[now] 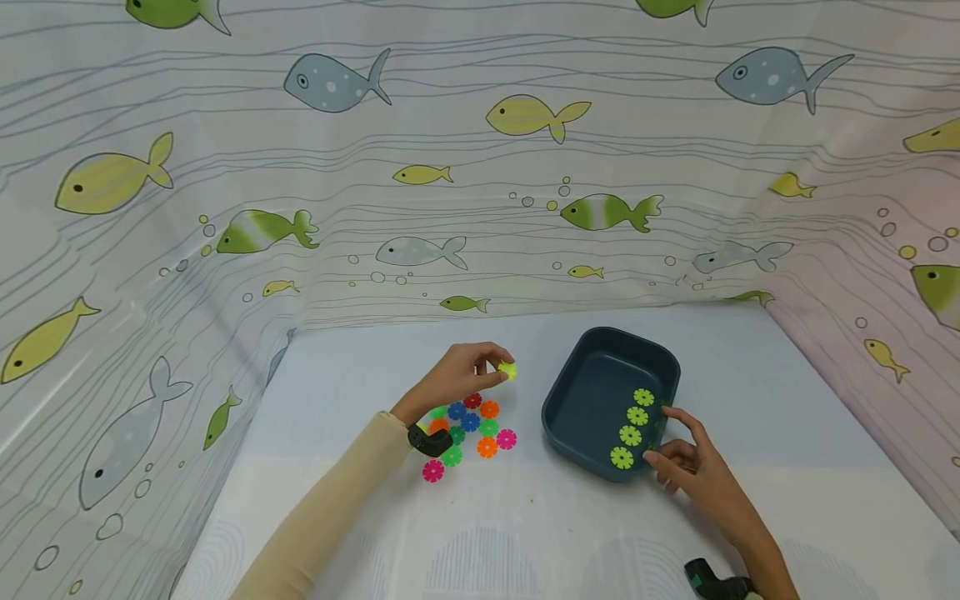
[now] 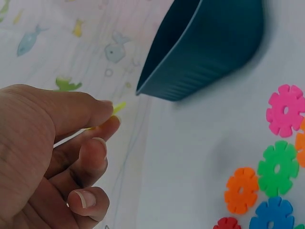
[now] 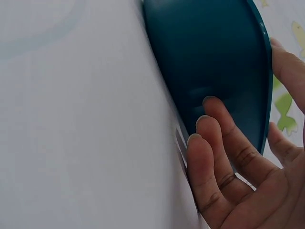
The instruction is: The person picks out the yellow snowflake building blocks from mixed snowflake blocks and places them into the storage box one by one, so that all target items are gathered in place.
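My left hand (image 1: 459,372) pinches a yellow notched plastic disc (image 1: 509,370) between thumb and finger, above the table and left of a dark blue basin (image 1: 588,396). In the left wrist view the disc (image 2: 120,108) shows edge-on, partly hidden by the fingertips. On the basin's right side, my right hand (image 1: 701,471) holds the rim. The right wrist view has several of its fingers (image 3: 200,160) against the outer wall, with other digits at the rim. Inside the basin, several yellow discs (image 1: 631,436) form a row along the right wall.
Left of the basin lies a loose cluster of notched discs, among them pink (image 1: 506,439), orange (image 1: 487,447), blue (image 1: 470,422), green (image 1: 452,456) and red (image 1: 472,401). The left forearm hides part of it. A fish-patterned curtain (image 1: 480,233) surrounds the white table (image 1: 510,517).
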The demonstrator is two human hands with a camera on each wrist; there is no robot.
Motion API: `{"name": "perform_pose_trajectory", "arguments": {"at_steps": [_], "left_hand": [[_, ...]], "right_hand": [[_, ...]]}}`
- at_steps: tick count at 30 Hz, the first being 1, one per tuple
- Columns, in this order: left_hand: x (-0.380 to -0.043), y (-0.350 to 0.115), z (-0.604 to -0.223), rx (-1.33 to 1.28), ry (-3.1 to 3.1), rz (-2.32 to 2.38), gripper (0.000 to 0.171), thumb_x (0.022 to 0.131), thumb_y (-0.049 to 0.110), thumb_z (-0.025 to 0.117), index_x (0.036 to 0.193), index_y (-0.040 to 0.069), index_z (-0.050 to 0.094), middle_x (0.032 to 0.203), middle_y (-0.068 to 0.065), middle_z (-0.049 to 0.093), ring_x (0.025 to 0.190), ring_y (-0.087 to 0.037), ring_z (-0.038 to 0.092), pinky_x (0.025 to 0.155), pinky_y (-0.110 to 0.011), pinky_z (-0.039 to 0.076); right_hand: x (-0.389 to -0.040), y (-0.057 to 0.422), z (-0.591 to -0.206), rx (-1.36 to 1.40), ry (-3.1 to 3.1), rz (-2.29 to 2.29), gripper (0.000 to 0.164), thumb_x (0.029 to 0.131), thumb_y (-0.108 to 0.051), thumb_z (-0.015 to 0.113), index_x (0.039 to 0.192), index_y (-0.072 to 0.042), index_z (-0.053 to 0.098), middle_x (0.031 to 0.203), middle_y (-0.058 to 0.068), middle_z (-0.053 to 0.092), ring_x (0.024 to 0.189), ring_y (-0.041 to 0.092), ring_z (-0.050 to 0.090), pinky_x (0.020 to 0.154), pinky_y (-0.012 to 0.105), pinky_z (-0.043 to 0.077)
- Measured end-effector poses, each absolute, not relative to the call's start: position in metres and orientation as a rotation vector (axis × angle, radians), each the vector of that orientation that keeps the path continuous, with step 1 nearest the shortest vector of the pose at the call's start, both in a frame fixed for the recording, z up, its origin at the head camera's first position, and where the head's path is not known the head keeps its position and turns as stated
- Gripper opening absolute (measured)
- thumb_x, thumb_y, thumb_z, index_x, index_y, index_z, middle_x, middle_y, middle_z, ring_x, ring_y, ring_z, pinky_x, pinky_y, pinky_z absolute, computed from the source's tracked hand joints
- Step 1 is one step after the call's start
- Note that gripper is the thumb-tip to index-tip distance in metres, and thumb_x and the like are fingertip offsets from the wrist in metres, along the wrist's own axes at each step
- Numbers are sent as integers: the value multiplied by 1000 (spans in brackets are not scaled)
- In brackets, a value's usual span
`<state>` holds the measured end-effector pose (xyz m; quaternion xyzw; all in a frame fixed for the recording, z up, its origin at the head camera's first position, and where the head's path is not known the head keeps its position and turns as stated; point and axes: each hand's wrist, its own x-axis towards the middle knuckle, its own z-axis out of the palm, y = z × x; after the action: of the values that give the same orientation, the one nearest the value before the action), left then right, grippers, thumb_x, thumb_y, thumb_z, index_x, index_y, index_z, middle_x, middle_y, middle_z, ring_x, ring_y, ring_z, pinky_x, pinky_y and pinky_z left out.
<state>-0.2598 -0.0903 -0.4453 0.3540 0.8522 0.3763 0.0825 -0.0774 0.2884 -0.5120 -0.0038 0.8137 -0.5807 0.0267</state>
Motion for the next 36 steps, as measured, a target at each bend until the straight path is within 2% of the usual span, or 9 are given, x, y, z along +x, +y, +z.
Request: {"name": "perform_pose_trajectory", "arguments": {"at_steps": [6, 12, 19, 28, 36], "left_hand": [[-261, -71, -440, 1101, 2518, 1140, 26, 98, 21, 73, 123, 16, 71, 109, 7, 70, 82, -13, 61, 67, -28, 54], [-262, -51, -438, 1153, 2497, 1155, 24, 98, 18, 73, 122, 15, 71, 106, 5, 70, 77, -13, 59, 67, -26, 51], [-262, -27, -441, 1204, 2469, 1138, 25, 99, 16, 72, 124, 14, 71, 107, 6, 70, 80, -11, 59, 69, -25, 51], [-263, 2, -446, 1268, 2378, 1165, 25, 99, 16, 71, 125, 14, 70, 106, 4, 70, 72, -11, 59, 62, -24, 51], [-264, 24, -448, 1241, 2296, 1205, 26, 101, 14, 69, 126, 13, 68, 103, 3, 71, 67, -11, 62, 64, -26, 57]], "right_hand": [[-78, 288, -511, -5, 2511, -1793, 83, 99, -26, 72, 162, -24, 18, 101, 17, 70, 80, 28, 67, 65, 37, 57], [-77, 288, -511, -4, 2517, -1788, 83, 99, -26, 72, 161, -21, 18, 101, 17, 70, 80, 28, 67, 65, 37, 57], [-77, 290, -513, -14, 2516, -1798, 82, 99, -26, 72, 162, -23, 18, 101, 17, 70, 80, 28, 67, 65, 37, 57], [-77, 289, -513, -12, 2520, -1795, 82, 99, -26, 72, 162, -24, 19, 101, 16, 71, 78, 28, 67, 65, 37, 57], [-77, 288, -512, -7, 2532, -1781, 82, 99, -27, 72, 161, -23, 19, 99, 14, 71, 78, 27, 67, 65, 37, 57]]}}
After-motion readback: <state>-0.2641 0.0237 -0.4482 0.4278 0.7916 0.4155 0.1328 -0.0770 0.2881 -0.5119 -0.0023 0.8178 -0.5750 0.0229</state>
